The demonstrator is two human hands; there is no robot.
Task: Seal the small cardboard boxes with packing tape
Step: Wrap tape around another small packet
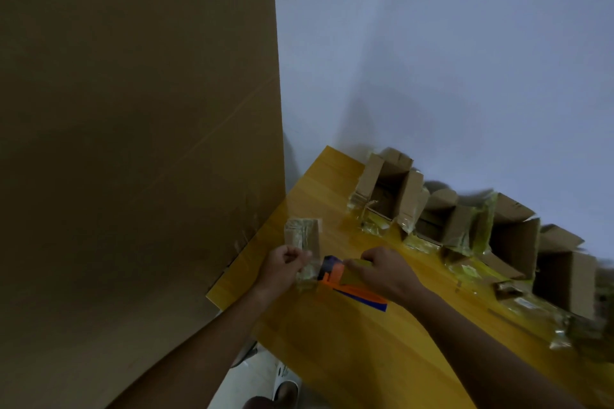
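Note:
A small cardboard box (304, 237), wrapped in shiny clear tape, stands on the yellow wooden table (349, 342) near its left edge. My left hand (282, 267) pinches the box's near lower side, where loose tape hangs. My right hand (382, 271) grips the yellowish tape roll of an orange and blue tape dispenser (335, 272), which sits right beside the box. The dispenser's orange and blue handle runs back under my right wrist.
Several open cardboard boxes (388, 189) with crumpled tape on their flaps line the table's far right side along the white wall. A very large brown cardboard sheet (133, 143) stands at the table's left edge. A sandalled foot (285, 388) shows on the floor below.

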